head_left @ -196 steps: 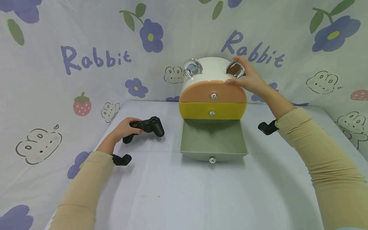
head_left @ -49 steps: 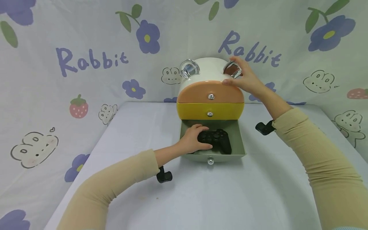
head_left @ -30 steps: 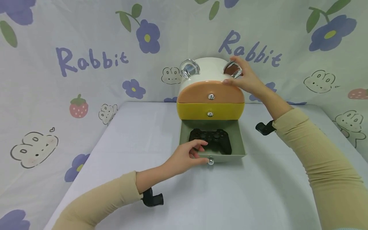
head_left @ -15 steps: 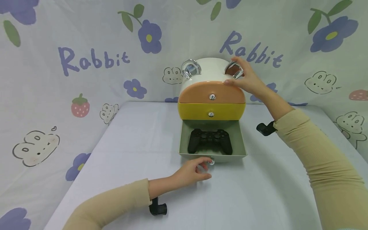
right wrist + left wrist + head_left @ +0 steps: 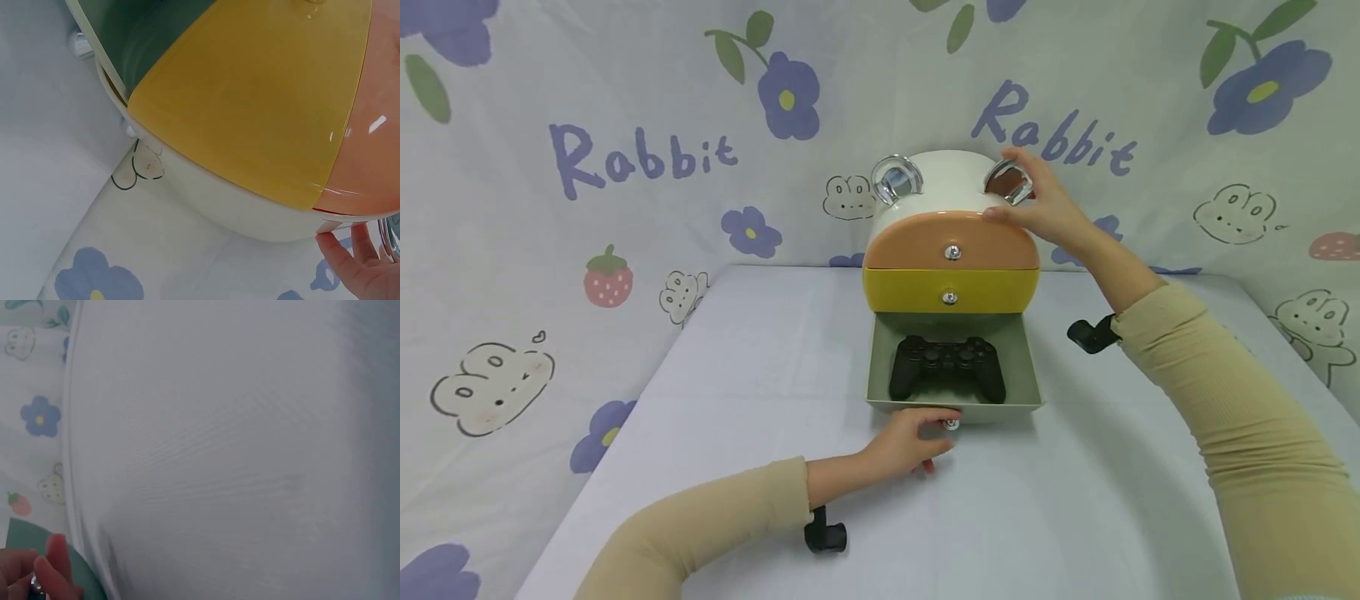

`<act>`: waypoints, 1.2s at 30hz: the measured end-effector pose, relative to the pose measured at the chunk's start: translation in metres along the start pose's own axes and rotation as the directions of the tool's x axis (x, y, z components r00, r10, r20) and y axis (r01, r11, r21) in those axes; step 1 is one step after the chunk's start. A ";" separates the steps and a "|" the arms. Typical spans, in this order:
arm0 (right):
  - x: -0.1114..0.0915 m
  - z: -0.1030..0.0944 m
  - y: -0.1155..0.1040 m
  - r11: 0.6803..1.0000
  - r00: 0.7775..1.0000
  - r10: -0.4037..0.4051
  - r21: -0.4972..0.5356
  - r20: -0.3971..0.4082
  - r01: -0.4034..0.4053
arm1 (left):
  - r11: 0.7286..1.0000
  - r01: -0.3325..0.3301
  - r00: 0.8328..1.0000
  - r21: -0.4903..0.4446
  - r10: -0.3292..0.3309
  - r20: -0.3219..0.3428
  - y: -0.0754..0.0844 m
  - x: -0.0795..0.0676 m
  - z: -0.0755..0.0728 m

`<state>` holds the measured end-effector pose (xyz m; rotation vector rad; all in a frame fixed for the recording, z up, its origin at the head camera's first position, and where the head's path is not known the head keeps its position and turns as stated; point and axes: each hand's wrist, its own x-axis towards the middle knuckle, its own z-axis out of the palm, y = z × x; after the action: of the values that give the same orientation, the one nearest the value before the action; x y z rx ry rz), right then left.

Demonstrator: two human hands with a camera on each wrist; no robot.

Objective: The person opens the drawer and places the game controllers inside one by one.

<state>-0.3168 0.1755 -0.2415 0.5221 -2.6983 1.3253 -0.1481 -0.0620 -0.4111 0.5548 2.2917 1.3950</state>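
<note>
A game controller [image 5: 948, 367] lies in the pulled-out green bottom drawer [image 5: 1028, 367] of a small storage box [image 5: 951, 179]. The box has a white top, metal-rimmed ears, an orange drawer [image 5: 910, 246] and a yellow drawer [image 5: 902, 292]. At the green drawer's front, my left hand [image 5: 904, 443] has its index finger over the round silver knob [image 5: 951, 424], its thumb spread below. The left wrist view catches these fingertips around the knob [image 5: 36, 586]. My right hand [image 5: 1048, 204] grips the box's upper right corner, thumb at the orange front, fingers behind the right ear [image 5: 1009, 179].
A white cloth [image 5: 760, 358] covers the table. Behind it hangs a patterned curtain [image 5: 685, 75] with rabbits and flowers, close to the back of the box. Black wrist cameras [image 5: 826, 537] stick out below both sleeves.
My left hand carried the controller from the table's left side into the green drawer, let it go, and moved down to the knob. The right hand stays on the box.
</note>
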 end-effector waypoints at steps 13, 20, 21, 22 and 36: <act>0.001 0.000 -0.002 1.000 1.000 -0.001 0.001 0.002 0.001 | 0.996 -0.087 0.990 -0.004 0.086 -0.113 0.005 0.009 -0.001; 0.001 0.001 -0.001 1.000 1.000 0.010 -0.001 0.002 -0.010 | 0.993 -0.121 0.982 -0.007 0.119 -0.148 0.005 0.021 -0.006; 0.000 0.001 -0.001 1.000 1.000 0.012 -0.002 0.002 -0.012 | 0.992 -0.126 0.980 -0.006 0.124 -0.153 0.005 0.022 -0.007; 0.000 0.001 -0.001 1.000 1.000 0.013 -0.001 0.002 -0.013 | 0.992 -0.129 0.980 -0.010 0.126 -0.157 0.005 0.024 -0.008; -0.001 0.001 -0.001 1.000 1.000 0.022 0.003 0.005 -0.022 | 0.993 -0.119 0.979 -0.022 0.113 -0.172 0.029 0.027 -0.022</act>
<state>-0.3155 0.1745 -0.2414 0.4982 -2.7145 1.3357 -0.1783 -0.0519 -0.3795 0.5885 2.3981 1.5883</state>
